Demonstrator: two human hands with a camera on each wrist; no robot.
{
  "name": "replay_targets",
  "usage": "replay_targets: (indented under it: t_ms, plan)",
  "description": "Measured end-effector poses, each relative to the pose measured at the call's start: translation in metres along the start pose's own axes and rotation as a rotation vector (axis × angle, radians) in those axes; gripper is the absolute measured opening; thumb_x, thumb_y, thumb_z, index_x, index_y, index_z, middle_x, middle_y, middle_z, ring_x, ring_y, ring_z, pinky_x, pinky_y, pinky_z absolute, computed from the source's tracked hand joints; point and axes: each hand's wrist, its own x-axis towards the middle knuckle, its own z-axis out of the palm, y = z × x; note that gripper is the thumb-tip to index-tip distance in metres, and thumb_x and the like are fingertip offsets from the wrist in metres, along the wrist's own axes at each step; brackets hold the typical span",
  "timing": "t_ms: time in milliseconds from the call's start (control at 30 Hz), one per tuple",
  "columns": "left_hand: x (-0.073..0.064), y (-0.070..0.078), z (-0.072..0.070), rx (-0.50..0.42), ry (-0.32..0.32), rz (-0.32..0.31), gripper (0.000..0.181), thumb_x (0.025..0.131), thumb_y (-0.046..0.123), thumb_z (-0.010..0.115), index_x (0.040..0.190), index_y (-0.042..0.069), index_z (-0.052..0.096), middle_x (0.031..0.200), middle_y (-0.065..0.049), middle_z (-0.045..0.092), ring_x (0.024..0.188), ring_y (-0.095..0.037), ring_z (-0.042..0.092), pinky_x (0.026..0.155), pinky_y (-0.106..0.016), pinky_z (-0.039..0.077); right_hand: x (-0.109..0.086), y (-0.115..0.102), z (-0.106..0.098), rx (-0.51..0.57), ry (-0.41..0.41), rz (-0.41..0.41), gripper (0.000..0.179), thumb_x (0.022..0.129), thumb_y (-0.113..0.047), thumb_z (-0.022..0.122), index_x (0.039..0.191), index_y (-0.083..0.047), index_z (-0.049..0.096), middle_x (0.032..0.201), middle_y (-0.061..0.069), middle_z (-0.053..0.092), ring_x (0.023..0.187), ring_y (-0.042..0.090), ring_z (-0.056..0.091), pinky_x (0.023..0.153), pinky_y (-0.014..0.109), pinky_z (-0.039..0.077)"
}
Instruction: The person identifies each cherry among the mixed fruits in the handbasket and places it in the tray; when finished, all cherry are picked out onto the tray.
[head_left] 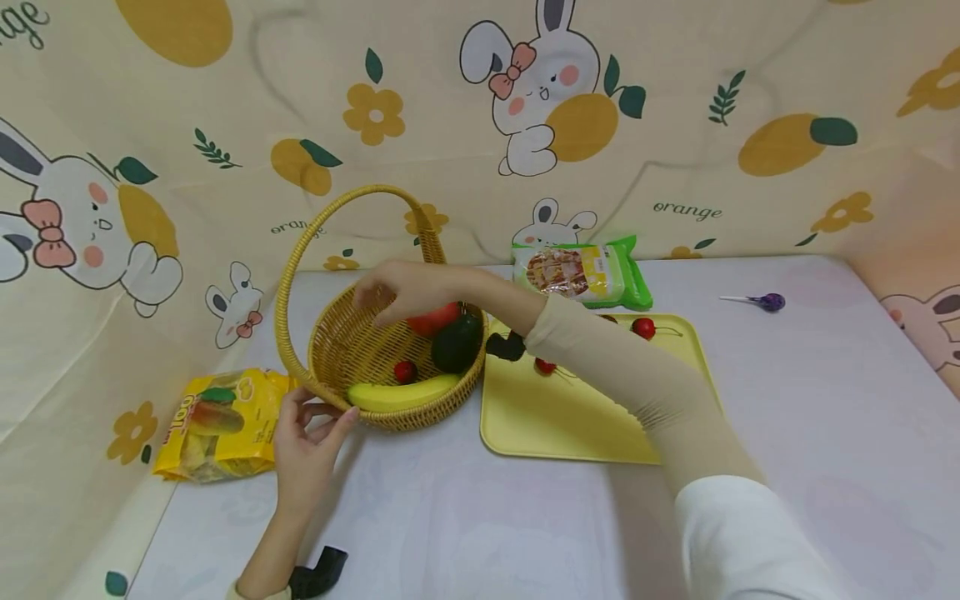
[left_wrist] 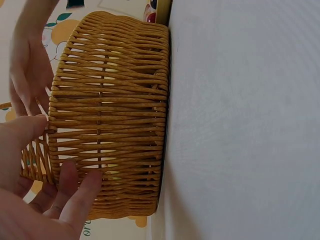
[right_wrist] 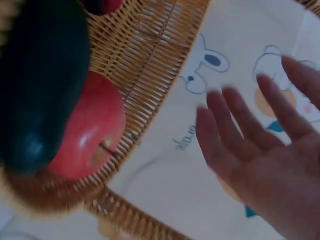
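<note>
A round wicker basket [head_left: 333, 350] with a tall arched handle stands on the table. My left hand [head_left: 307, 446] grips its near-left rim at the foot of the handle; in the left wrist view the thumb lies on the rim and fingers lie against the woven side. Over the basket's far side, my right hand [head_left: 412, 292] holds nothing, its fingers loosely bent and apart from the fruit in the right wrist view. In the basket lie a banana [head_left: 405, 395], a small dark red fruit [head_left: 405, 372], a dark green fruit [head_left: 456, 344] and a red apple [right_wrist: 95, 125].
Right of the basket lies a yellow tray [head_left: 570, 425] with several cherries [head_left: 643, 327], partly hidden by my right arm. Behind it is a green-and-white snack bag [head_left: 577, 273]. A yellow mango bag [head_left: 225, 425] sits at left, a purple lollipop [head_left: 771, 302] at far right. Printed cloth hangs behind.
</note>
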Motion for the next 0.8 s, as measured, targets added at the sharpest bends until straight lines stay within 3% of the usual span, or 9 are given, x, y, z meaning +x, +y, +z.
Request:
replay_targets:
  t_ms: [167, 300, 400, 533, 667, 800]
  plan:
    - [0.001, 0.0, -0.001, 0.004, -0.002, 0.003, 0.054, 0.08, -0.019, 0.071, 0.127, -0.016, 0.045, 0.116, -0.024, 0.052, 0.091, -0.017, 0.061, 0.071, -0.02, 0.059, 0.03, 0.005, 0.008, 0.086, -0.155, 0.088, 0.027, 0.097, -0.011, 0.063, 0.122, -0.003, 0.065, 0.124, 0.011, 0.063, 0.112, 0.018, 0.059, 0.09, 0.025, 0.052]
    - [0.001, 0.001, -0.001, -0.024, -0.002, -0.001, 0.054, 0.08, -0.02, 0.07, 0.127, -0.018, 0.044, 0.115, -0.026, 0.051, 0.091, -0.017, 0.061, 0.071, -0.02, 0.059, 0.046, 0.007, 0.014, 0.134, -0.25, 0.203, 0.028, 0.099, -0.018, 0.06, 0.126, -0.009, 0.064, 0.127, 0.005, 0.06, 0.112, 0.016, 0.057, 0.085, 0.032, 0.056]
    - [0.002, 0.0, 0.0, -0.02, 0.004, 0.004, 0.054, 0.08, -0.021, 0.07, 0.126, -0.018, 0.044, 0.115, -0.022, 0.052, 0.091, -0.016, 0.061, 0.071, -0.02, 0.059, 0.054, 0.01, 0.017, 0.177, -0.309, 0.252, 0.031, 0.1, -0.018, 0.059, 0.13, -0.009, 0.062, 0.128, 0.005, 0.059, 0.114, 0.018, 0.057, 0.09, 0.041, 0.057]
    - [0.002, -0.001, 0.002, 0.02, 0.007, 0.01, 0.054, 0.079, -0.022, 0.07, 0.126, -0.017, 0.045, 0.115, -0.021, 0.054, 0.091, -0.016, 0.061, 0.071, -0.019, 0.059, 0.058, 0.021, 0.024, 0.203, -0.389, 0.312, 0.037, 0.099, -0.014, 0.058, 0.135, -0.006, 0.059, 0.133, 0.008, 0.056, 0.117, 0.022, 0.055, 0.096, 0.049, 0.054]
    - [0.001, 0.002, 0.002, 0.035, -0.002, 0.002, 0.054, 0.08, -0.019, 0.072, 0.127, -0.016, 0.045, 0.115, -0.027, 0.052, 0.091, -0.016, 0.061, 0.072, -0.019, 0.059, 0.055, 0.034, 0.033, 0.203, -0.472, 0.373, 0.04, 0.098, -0.014, 0.059, 0.137, -0.007, 0.057, 0.133, 0.005, 0.052, 0.115, 0.02, 0.054, 0.098, 0.046, 0.053]
    - [0.0, 0.003, 0.001, 0.032, -0.004, -0.018, 0.055, 0.08, -0.018, 0.072, 0.128, -0.014, 0.045, 0.117, -0.025, 0.051, 0.092, -0.017, 0.061, 0.072, -0.02, 0.059, 0.052, 0.04, 0.039, 0.241, -0.523, 0.407, 0.038, 0.097, -0.01, 0.061, 0.134, -0.006, 0.06, 0.132, 0.007, 0.051, 0.108, 0.019, 0.056, 0.095, 0.043, 0.055]
